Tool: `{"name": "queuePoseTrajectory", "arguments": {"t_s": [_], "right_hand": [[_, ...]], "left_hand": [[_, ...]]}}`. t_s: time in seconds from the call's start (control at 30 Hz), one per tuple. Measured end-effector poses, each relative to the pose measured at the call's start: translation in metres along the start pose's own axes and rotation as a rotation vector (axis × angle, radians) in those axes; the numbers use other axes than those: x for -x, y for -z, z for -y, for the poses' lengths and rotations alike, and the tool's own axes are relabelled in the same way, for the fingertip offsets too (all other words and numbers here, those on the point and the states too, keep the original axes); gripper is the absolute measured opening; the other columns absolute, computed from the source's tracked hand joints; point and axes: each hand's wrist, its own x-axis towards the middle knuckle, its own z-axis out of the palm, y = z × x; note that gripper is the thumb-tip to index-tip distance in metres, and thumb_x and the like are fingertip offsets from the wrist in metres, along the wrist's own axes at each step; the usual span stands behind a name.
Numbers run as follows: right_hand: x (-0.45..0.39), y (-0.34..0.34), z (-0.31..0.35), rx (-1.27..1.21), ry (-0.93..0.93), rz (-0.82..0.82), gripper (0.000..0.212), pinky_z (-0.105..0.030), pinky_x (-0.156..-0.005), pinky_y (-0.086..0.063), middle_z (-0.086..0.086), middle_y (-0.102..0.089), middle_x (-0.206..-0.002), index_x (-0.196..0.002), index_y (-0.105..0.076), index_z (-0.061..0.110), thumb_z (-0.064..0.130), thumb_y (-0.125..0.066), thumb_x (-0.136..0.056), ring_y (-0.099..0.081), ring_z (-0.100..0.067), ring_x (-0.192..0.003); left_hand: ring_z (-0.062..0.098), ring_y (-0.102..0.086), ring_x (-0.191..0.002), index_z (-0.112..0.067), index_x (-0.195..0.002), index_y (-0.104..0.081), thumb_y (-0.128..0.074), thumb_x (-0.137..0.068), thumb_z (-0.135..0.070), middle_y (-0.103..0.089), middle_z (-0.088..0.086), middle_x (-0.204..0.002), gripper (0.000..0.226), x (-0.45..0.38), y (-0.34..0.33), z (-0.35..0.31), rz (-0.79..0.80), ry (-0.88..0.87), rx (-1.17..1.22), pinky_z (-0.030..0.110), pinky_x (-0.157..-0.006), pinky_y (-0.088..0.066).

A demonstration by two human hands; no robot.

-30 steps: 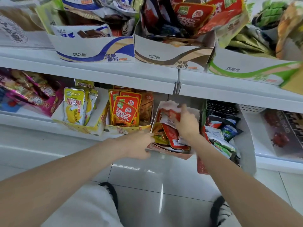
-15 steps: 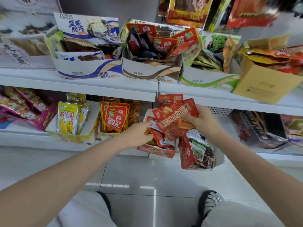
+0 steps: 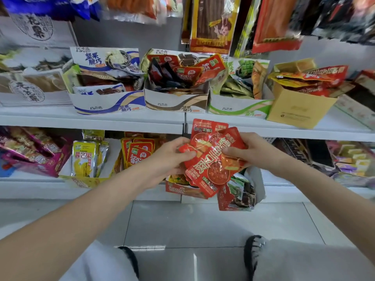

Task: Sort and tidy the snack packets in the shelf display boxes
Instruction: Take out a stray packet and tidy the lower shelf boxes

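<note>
Red foil snack packets (image 3: 211,159), a fanned bunch printed with white characters, now sit up in front of the edge of the upper shelf (image 3: 121,118), held between both hands. A second ago they were down in the tilted display box (image 3: 182,189) on the lower shelf, where the right hand (image 3: 249,151) was digging among them and the left hand (image 3: 172,157) was steadying the box front. Half a second ago the right hand alone had lifted the bunch; the left has since let go of the box and come up to meet it. The left hand now pinches the bunch's left edge, thumb on the front, and the right hand grips the right side with fingers curled behind. My reading is that the red ones are being pulled out and squared up as one sort, probably for a box that holds the same kind, such as the brown cardboard box (image 3: 300,106) of red packets on the upper shelf.

How many packets are in the bunch cannot be counted, since they overlap. The bunch and the hands cover most of the box below, so what remains in it is hidden. The hanging packets along the top are blurred and cut off by the frame.
</note>
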Motion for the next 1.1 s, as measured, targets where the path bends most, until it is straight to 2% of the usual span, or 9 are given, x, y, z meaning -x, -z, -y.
{"name": "queuePoseTrajectory", "arguments": {"t_s": [0.17,0.3,0.5,0.63,0.73,0.8,0.87,1.0,1.1], "right_hand": [[0.0,0.017,-0.002,0.096,-0.03,-0.029,0.031,-0.027,-0.075,-0.056,-0.006,-0.068,-0.093,-0.102,-0.064,0.012,0.014,-0.076,-0.074,-0.064,-0.018,-0.083],[-0.004,0.01,-0.013,-0.046,-0.154,-0.031,0.028,-0.032,-0.074,-0.057,-0.016,-0.072,-0.089,-0.094,-0.068,0.004,0.014,-0.077,-0.07,-0.069,-0.025,-0.076],[-0.005,-0.025,-0.033,-0.16,-0.228,-0.026,0.016,-0.016,-0.066,-0.053,-0.001,-0.069,-0.082,-0.097,-0.06,0.009,0.022,-0.061,-0.087,-0.067,-0.008,-0.067],[0.004,-0.018,-0.047,-0.454,-0.346,0.189,0.034,-0.03,-0.075,-0.058,-0.011,-0.069,-0.105,-0.112,-0.055,0.013,0.013,-0.062,-0.078,-0.068,-0.022,-0.092],[0.002,-0.013,-0.054,-0.389,-0.327,0.153,0.03,-0.027,-0.071,-0.059,-0.016,-0.068,-0.098,-0.105,-0.055,0.005,0.0,-0.063,-0.076,-0.067,-0.024,-0.085],[-0.005,-0.01,-0.053,-0.235,-0.285,0.027,0.024,-0.022,-0.064,-0.056,-0.015,-0.064,-0.09,-0.097,-0.053,0.006,-0.009,-0.061,-0.078,-0.064,-0.021,-0.074],[-0.016,-0.006,-0.053,-0.107,-0.204,-0.106,0.026,-0.022,-0.06,-0.053,-0.015,-0.06,-0.087,-0.095,-0.052,0.007,-0.009,-0.064,-0.078,-0.059,-0.019,-0.069],[-0.042,-0.008,-0.048,-0.075,-0.055,-0.26,0.031,-0.048,-0.079,-0.051,-0.004,-0.062,-0.088,-0.103,-0.047,0.011,-0.002,-0.065,-0.081,-0.059,-0.023,-0.077],[-0.058,-0.015,-0.058,0.143,0.075,-0.274,0.034,-0.041,-0.085,-0.051,-0.004,-0.062,-0.097,-0.11,-0.047,0.017,0.002,-0.063,-0.085,-0.06,-0.021,-0.088]], "left_hand": [[0.016,-0.064,-0.098,-0.022,-0.105,-0.055,-0.059,-0.089,-0.009,-0.064,0.002,-0.11,0.021,0.0,0.002,0.004,-0.037,0.026,-0.115,0.032,-0.082,-0.055],[0.022,-0.064,-0.101,-0.019,-0.106,-0.051,-0.059,-0.087,0.0,-0.065,0.01,-0.113,0.028,0.003,-0.001,0.032,0.015,0.148,-0.136,0.038,-0.089,-0.053],[0.012,-0.057,-0.104,-0.018,-0.127,-0.043,-0.062,-0.083,0.004,-0.06,0.004,-0.12,0.053,0.003,-0.01,0.053,0.187,0.142,-0.344,0.024,-0.086,-0.049],[0.006,-0.052,-0.104,-0.023,-0.133,-0.037,-0.061,-0.084,0.001,-0.056,-0.001,-0.124,0.059,-0.003,-0.002,0.057,0.271,0.146,-0.422,0.018,-0.083,-0.047],[0.01,-0.054,-0.108,-0.022,-0.132,-0.039,-0.062,-0.084,0.0,-0.058,0.0,-0.122,0.057,-0.01,0.007,0.059,0.315,0.137,-0.474,0.026,-0.092,-0.046],[0.015,-0.057,-0.108,-0.017,-0.127,-0.046,-0.059,-0.086,-0.001,-0.059,0.005,-0.121,0.046,-0.02,0.019,0.059,0.268,0.109,-0.612,0.028,-0.091,-0.047],[0.017,-0.059,-0.103,-0.014,-0.12,-0.054,-0.056,-0.088,-0.003,-0.063,0.006,-0.117,0.034,-0.035,0.032,0.059,0.102,0.061,-0.753,0.028,-0.088,-0.049],[0.019,-0.059,-0.105,-0.008,-0.114,-0.062,-0.051,-0.09,-0.002,-0.064,0.008,-0.116,0.027,-0.077,0.044,0.064,-0.199,-0.005,-0.88,0.027,-0.091,-0.047],[0.025,-0.059,-0.105,-0.005,-0.112,-0.063,-0.051,-0.092,-0.011,-0.064,0.011,-0.115,0.024,-0.108,0.032,0.079,-0.232,0.032,-1.014,0.032,-0.089,-0.047]]}}
